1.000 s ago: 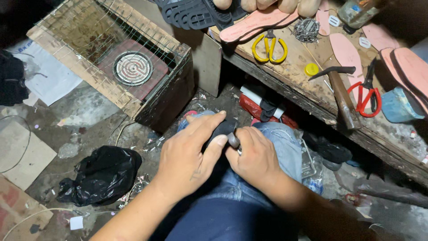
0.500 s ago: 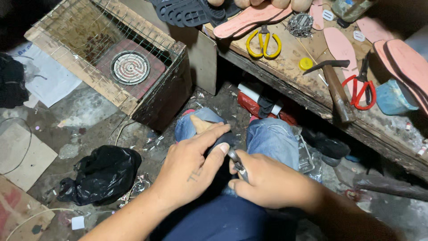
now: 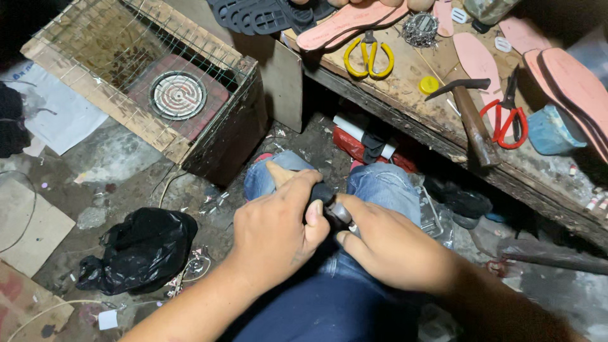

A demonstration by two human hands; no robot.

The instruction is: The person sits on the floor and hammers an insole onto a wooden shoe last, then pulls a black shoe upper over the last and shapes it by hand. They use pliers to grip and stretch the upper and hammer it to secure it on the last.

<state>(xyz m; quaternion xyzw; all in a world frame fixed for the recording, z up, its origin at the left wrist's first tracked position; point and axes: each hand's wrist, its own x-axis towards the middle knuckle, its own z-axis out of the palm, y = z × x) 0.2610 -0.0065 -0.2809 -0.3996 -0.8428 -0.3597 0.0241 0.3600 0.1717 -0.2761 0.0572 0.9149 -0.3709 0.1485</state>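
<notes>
Hands meeting over the lap. A dark shoe piece (image 3: 320, 190) with a tan tip is wrapped by the curled fingers of the left hand (image 3: 275, 221); its long axis is judged to point away from the body. A small metal-tipped tool (image 3: 340, 214) is pinched by the right hand (image 3: 392, 247), just beside the left thumb. A slip could drive the tool into that thumb.
</notes>
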